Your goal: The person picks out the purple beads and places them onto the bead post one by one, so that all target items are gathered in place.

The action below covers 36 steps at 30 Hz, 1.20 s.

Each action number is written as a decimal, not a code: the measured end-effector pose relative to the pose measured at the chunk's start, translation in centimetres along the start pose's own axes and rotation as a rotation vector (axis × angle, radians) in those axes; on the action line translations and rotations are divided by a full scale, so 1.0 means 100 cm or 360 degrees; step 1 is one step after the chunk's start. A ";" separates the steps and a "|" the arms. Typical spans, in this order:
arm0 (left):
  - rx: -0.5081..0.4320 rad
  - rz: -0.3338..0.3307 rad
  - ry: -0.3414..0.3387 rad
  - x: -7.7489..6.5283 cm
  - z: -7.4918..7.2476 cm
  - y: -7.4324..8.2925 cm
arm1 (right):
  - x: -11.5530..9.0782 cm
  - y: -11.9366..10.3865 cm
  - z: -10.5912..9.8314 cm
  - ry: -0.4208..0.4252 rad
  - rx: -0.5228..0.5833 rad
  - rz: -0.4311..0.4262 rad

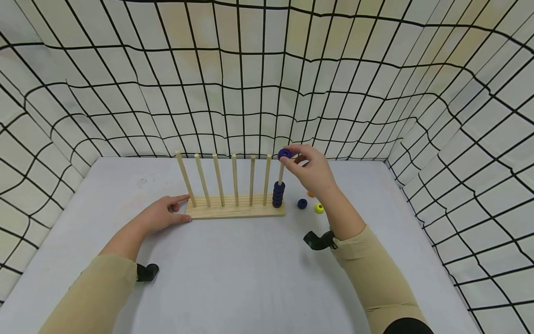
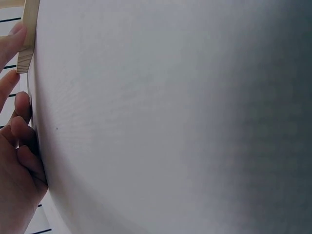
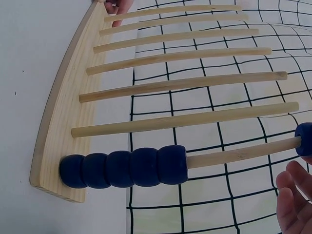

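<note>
A wooden peg stand [image 1: 235,212] with several upright pegs lies across the table. My left hand [image 1: 160,214] holds the left end of its base between thumb and index finger; the other fingers are curled beside it in the left wrist view. My right hand [image 1: 312,172] pinches a dark blue bead [image 1: 284,153] at the top of the rightmost peg [image 3: 243,153]. In the right wrist view that bead [image 3: 304,139] meets the peg's tip. Lower on the same peg sits a stack of several blue beads [image 3: 131,167], down against the base. The other pegs are bare.
Right of the stand lie a loose blue bead [image 1: 302,203], a yellow bead [image 1: 319,208] and an orange bead [image 1: 310,194], partly hidden by the right hand. Black netting [image 1: 260,86] surrounds the white table [image 1: 233,278] at the back and sides.
</note>
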State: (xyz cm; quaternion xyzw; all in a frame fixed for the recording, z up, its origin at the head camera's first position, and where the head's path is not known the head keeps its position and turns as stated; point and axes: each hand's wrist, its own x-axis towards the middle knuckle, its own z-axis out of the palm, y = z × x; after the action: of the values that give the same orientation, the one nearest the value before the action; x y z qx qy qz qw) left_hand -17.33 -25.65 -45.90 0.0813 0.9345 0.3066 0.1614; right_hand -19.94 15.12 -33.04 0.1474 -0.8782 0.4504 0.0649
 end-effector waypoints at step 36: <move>-0.0022 -0.0015 0.0011 -0.001 0.001 -0.001 | -0.002 0.005 0.000 0.0020 -0.0013 0.0022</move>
State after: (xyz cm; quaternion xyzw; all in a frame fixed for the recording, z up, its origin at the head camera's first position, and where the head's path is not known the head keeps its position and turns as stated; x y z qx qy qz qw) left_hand -17.25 -25.74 -46.03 0.0747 0.9333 0.3125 0.1602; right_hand -19.86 15.42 -33.49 0.1383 -0.8806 0.4481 0.0680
